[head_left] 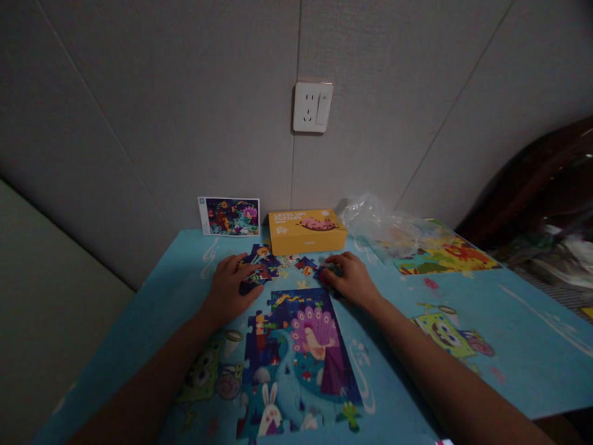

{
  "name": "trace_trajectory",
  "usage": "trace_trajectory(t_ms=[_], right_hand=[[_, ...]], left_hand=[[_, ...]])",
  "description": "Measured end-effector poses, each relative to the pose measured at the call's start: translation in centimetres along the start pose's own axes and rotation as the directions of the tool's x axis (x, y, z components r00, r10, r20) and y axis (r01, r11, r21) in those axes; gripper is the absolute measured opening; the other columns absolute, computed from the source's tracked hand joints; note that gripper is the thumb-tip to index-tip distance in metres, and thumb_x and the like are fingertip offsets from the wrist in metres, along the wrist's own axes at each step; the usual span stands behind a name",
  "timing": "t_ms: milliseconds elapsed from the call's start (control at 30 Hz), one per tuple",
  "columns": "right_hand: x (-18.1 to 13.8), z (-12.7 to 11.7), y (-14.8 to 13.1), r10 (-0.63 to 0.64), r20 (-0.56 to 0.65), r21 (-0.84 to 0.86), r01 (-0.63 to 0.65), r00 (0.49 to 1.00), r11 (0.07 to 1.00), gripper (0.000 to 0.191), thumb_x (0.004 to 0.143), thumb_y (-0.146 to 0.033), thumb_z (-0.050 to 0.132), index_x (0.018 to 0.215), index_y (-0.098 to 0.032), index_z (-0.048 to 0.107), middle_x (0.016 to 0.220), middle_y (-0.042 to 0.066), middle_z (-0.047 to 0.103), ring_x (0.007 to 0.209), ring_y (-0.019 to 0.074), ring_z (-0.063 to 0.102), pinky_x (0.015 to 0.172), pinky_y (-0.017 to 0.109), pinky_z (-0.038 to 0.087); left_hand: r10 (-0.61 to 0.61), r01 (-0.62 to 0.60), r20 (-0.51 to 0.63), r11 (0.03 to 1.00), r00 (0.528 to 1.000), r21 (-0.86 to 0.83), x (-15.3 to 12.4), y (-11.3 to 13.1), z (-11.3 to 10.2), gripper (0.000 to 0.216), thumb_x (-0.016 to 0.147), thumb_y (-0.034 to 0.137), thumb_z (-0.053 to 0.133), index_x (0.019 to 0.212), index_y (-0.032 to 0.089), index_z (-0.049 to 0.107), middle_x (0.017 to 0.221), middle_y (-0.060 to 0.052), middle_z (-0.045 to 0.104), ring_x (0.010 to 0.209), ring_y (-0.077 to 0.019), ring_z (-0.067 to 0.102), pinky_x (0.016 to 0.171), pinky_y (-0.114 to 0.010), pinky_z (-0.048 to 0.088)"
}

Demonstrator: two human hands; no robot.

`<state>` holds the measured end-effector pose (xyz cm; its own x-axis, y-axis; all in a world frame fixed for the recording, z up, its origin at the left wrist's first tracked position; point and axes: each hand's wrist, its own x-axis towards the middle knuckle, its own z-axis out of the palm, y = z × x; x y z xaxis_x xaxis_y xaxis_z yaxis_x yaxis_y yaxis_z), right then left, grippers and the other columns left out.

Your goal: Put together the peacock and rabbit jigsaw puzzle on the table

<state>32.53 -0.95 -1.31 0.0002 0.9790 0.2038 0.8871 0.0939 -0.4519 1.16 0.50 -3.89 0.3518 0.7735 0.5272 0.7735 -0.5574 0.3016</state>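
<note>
Now you seem to be sorting the loose pieces (271, 267) in front of the yellow box (308, 232). Your left hand (231, 292) has its fingers spread over some; your right hand (352, 279) bends its fingers over others. I can't tell if either hand grips one. The joined puzzle (306, 371) lies flat on the blue table (514, 364), closer to you. Next calls for a soft pinch and a match to its bumpy left side. The clear bag (382, 225) looks thin and crinkly.

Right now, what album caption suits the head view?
Left hand and right hand among loose pieces beyond a partly assembled peacock puzzle.
</note>
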Motion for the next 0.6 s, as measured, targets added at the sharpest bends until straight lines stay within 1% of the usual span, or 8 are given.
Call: trace_trajectory(t_ms=[133, 333, 467, 600], right_hand=[[-0.32, 0.01, -0.63, 0.003, 0.048, -0.042, -0.001, 0.999, 0.999, 0.040, 0.082, -0.042, 0.064, 0.115, -0.020, 0.070, 0.109, 0.012, 0.063, 0.101, 0.0249, 0.059, 0.091, 0.036, 0.040], [-0.25, 0.11, -0.37, -0.022, 0.064, -0.045, 0.024, 0.998, 0.999, 0.039, 0.082, -0.039, 0.066, 0.115, -0.019, 0.069, 0.110, 0.012, 0.063, 0.103, 0.0262, 0.060, 0.092, 0.038, 0.041], [-0.19, 0.11, -0.30, -0.022, 0.075, -0.048, 0.026, 0.997, 0.999, 0.041, 0.081, -0.038, 0.067, 0.116, -0.017, 0.068, 0.111, 0.013, 0.063, 0.102, 0.0258, 0.061, 0.092, 0.038, 0.043], [-0.15, 0.06, -0.25, -0.029, 0.059, -0.006, 0.030, 0.998, 1.000, 0.040, 0.081, -0.035, 0.068, 0.116, -0.016, 0.068, 0.112, 0.012, 0.063, 0.102, 0.0254, 0.062, 0.092, 0.037, 0.045]], left_hand=[[-0.036, 0.037, 0.048, 0.999, 0.998, -0.012, -0.22, -0.11, 0.22, 0.041, 0.077, 0.035, 0.071, 0.116, 0.025, 0.067, 0.131, -0.011, 0.055, 0.124, -0.0313, 0.048, 0.106, -0.050, 0.040], [-0.073, 0.075, 0.097, 0.997, 0.993, -0.019, -0.10, 0.20, -0.07, 0.043, 0.078, 0.035, 0.071, 0.119, 0.022, 0.066, 0.133, -0.013, 0.054, 0.126, -0.0330, 0.046, 0.107, -0.052, 0.039], [-0.072, 0.074, 0.096, 0.997, 0.993, -0.022, -0.17, 0.24, 0.06, 0.044, 0.077, 0.032, 0.072, 0.120, 0.023, 0.066, 0.131, -0.013, 0.054, 0.126, -0.0330, 0.047, 0.108, -0.052, 0.038], [-0.070, 0.072, 0.098, 0.997, 0.993, -0.022, -0.19, 0.22, 0.06, 0.044, 0.077, 0.032, 0.072, 0.120, 0.023, 0.066, 0.131, -0.012, 0.055, 0.127, -0.0332, 0.046, 0.108, -0.052, 0.038]])
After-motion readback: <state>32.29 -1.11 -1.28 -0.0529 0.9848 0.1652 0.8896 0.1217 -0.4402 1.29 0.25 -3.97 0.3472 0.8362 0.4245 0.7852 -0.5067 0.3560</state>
